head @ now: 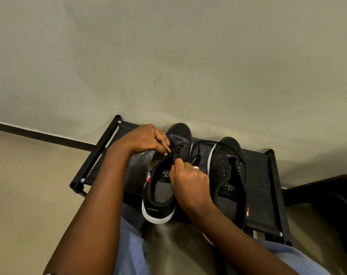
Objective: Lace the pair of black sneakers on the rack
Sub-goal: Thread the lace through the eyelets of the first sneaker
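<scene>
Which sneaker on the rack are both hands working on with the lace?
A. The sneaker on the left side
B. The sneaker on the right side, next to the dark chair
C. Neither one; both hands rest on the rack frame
A: the left hand and the right hand both pinch the black lace over the left sneaker, while the right sneaker shows bare eyelets.

The insole of the left sneaker (164,173) bears white print, seen upside down: a large "S" under a partly covered word that cannot be read. At three o'clock from it, the right sneaker (229,188) carries the same "S" and blurred word.
</scene>
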